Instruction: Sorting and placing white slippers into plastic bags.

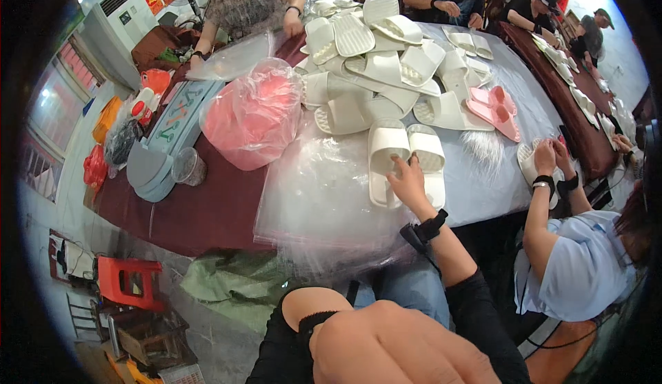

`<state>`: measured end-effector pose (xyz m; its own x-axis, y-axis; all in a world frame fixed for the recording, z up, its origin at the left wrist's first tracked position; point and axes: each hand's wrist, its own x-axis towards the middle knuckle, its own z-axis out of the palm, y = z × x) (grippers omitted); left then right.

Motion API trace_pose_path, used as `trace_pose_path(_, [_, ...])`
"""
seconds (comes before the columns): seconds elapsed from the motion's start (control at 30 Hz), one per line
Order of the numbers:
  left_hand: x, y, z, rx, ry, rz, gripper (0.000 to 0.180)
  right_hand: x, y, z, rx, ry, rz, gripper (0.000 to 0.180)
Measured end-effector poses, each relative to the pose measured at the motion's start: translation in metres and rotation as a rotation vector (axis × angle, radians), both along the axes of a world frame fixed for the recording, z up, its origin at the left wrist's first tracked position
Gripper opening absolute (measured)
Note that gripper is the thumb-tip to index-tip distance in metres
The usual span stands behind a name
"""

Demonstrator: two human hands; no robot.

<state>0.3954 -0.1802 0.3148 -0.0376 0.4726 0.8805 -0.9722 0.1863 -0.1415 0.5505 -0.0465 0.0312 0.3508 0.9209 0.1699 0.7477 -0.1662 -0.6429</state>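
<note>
A pair of white slide slippers (pixel 388 151) lies side by side at the near edge of the table. My right hand (pixel 408 180) reaches onto it, fingers and thumb closed on the inner edges where the two slippers meet. Close to the camera, at the bottom, my left hand (pixel 400 346) shows its back and knuckles; its fingers are hidden, so whether it holds anything does not show. Clear plastic bags (pixel 310 187) lie flat left of the pair. Just beyond is a heap of white slippers (pixel 372 60).
Pink slippers (pixel 493 110) sit right of the heap, near white strands (pixel 485 151). A pink bundle in clear plastic (pixel 255 112), a grey-blue case (pixel 165 143) and a clear cup (pixel 188 167) stand left. Co-workers surround the tables; one at right handles a white slipper (pixel 529 160).
</note>
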Motion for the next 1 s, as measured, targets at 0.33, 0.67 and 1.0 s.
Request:
trace_pose_path(0.33, [-0.012, -0.035, -0.001, -0.157, 0.186, -0.233, 0.049, -0.004, -0.006, -0.005, 0.006, -0.032, 0.0, 0.052])
trace_pose_path(0.67, [-0.019, -0.029, -0.015, 0.087, 0.154, -0.465, 0.058, 0.0, -0.003, 0.003, -0.016, -0.046, -0.002, 0.051])
trace_pose_path(1.0, [-0.093, 0.085, -0.173, 0.599, 1.905, 1.752, 0.031, 0.02, 0.007, -0.006, 0.006, -0.124, 0.01, 0.046])
